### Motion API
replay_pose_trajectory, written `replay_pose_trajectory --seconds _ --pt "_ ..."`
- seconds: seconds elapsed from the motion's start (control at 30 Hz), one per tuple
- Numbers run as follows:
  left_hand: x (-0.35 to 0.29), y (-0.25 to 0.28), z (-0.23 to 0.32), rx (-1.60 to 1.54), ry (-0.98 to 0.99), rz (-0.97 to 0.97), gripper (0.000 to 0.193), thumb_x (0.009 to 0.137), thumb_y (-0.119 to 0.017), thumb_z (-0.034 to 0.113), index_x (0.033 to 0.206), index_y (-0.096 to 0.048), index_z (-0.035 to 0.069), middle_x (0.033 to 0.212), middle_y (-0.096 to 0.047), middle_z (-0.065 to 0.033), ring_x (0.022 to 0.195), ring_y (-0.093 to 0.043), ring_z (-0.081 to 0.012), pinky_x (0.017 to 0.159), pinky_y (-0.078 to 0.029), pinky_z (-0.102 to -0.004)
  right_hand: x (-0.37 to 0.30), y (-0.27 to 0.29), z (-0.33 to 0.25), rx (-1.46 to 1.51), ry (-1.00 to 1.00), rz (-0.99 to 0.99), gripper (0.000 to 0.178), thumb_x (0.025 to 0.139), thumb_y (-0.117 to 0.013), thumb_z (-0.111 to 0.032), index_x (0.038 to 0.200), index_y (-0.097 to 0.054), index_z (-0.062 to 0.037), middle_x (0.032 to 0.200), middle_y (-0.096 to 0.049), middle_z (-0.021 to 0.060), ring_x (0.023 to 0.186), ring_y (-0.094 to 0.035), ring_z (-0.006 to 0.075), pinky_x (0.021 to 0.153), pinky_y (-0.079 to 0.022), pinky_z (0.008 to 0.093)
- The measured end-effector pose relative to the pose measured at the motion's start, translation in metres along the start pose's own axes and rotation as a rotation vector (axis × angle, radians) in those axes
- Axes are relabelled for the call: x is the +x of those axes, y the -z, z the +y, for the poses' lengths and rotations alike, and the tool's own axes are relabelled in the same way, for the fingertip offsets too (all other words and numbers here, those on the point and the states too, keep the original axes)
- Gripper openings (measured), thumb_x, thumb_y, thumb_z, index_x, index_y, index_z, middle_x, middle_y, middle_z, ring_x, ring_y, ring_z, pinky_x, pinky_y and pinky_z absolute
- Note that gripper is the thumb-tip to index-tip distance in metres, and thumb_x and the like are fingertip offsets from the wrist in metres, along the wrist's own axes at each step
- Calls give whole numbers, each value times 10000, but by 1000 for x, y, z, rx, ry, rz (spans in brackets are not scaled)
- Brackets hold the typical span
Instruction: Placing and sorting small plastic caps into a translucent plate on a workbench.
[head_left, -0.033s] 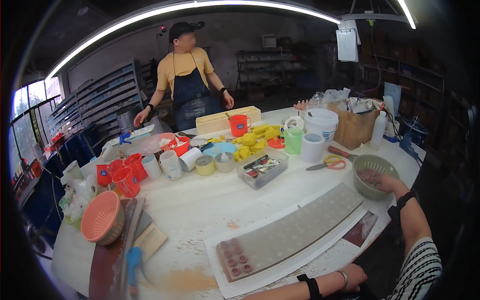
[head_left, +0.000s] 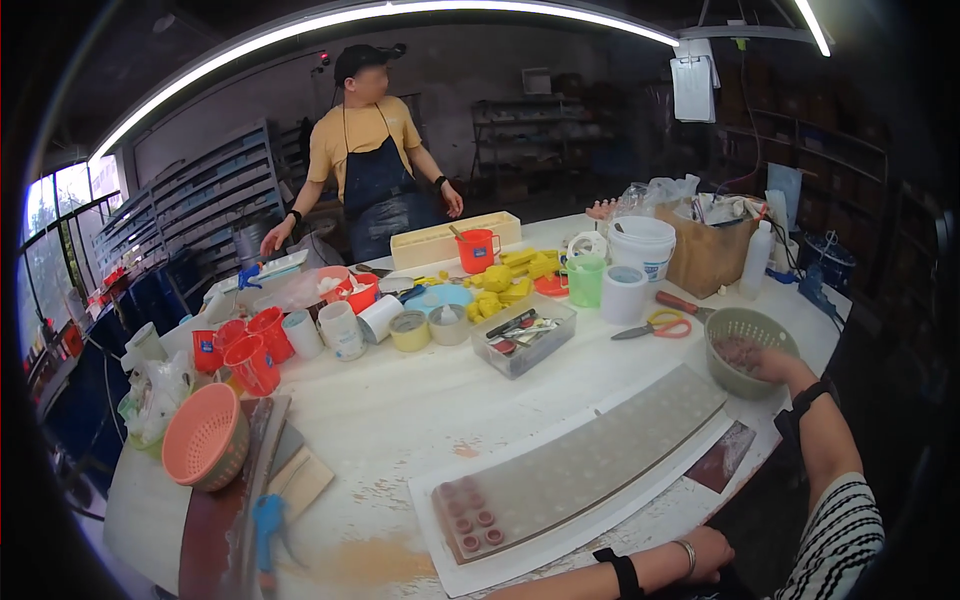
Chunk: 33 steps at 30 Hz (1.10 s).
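My right hand [head_left: 770, 364] reaches down into a grey-green perforated basket [head_left: 748, 326] at the right, among small reddish-brown pieces [head_left: 736, 352]. Its fingertips are hidden there. Close to the table's front edge, my left hand [head_left: 708, 555] is curled closed, and whatever it may hold is out of sight. Between the hands and the table's middle lies a long grey translucent slab [head_left: 580, 455] on a white board [head_left: 455, 577]. Several reddish-brown round rings [head_left: 468, 524] sit in rows at the slab's left end; the rest of it shows faint round marks.
Scissors [head_left: 668, 326] lie beside the basket. A box of tools [head_left: 525, 340], yellow lumps [head_left: 495, 290], a white bucket [head_left: 641, 246] and red cups [head_left: 253, 362] stand behind. At left are a pink basket [head_left: 206, 435] and blue-handled tool [head_left: 268, 520]. A co-worker [head_left: 375, 165] stands across the table.
The co-worker has shifted very slightly to the left. My two hands, the basket and the slab look the same.
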<state>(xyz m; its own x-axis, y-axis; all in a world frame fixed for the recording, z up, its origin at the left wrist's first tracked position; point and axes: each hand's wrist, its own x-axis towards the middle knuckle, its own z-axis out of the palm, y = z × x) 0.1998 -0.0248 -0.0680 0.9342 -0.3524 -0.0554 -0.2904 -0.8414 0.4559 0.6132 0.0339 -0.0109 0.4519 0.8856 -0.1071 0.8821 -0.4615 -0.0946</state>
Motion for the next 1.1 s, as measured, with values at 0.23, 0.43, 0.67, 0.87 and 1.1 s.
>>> replay_pose_trajectory --seconds 0.23,0.43,0.67,0.87,1.1 --pt "-7 17 7 49 -44 -83 316 862 -723 315 1083 -690 93 1068 -718 -132 1047 -675 -314 926 -515 -436 16 -21 40 170 1 55 369 709 -816 -246 1051 -766 -117 993 -747 122 954 -706 287 837 -554 390" --pt "-22 34 -2 -241 -122 170 160 958 -620 223 1034 -646 84 982 -678 -120 948 -669 -348 831 -536 -450 -16 28 -62 203 -142 61 324 655 -829 -224 939 -752 -87 951 -742 118 908 -690 291 803 -545 389" --pt "-22 34 1 -277 -160 404 132 960 -614 186 1043 -640 86 962 -668 -112 911 -666 -334 803 -535 -432 -19 19 -51 366 -70 130 338 643 -832 -214 930 -744 -58 860 -728 126 806 -686 293 731 -536 412" --pt "-21 42 9 -171 3 666 142 928 -662 175 1045 -670 95 981 -672 -97 910 -634 -309 820 -531 -392 -25 8 -33 482 -179 433 216 812 -772 -210 868 -695 -16 817 -715 80 738 -664 175 636 -518 333" --pt "-25 55 -8 -2 187 888 349 782 -783 148 1105 -673 80 1133 -618 -102 1071 -545 -341 952 -457 -432 -117 44 -91 1565 80 176 261 986 -652 -266 1113 -669 -38 766 -642 1 625 -570 68 544 -436 213"
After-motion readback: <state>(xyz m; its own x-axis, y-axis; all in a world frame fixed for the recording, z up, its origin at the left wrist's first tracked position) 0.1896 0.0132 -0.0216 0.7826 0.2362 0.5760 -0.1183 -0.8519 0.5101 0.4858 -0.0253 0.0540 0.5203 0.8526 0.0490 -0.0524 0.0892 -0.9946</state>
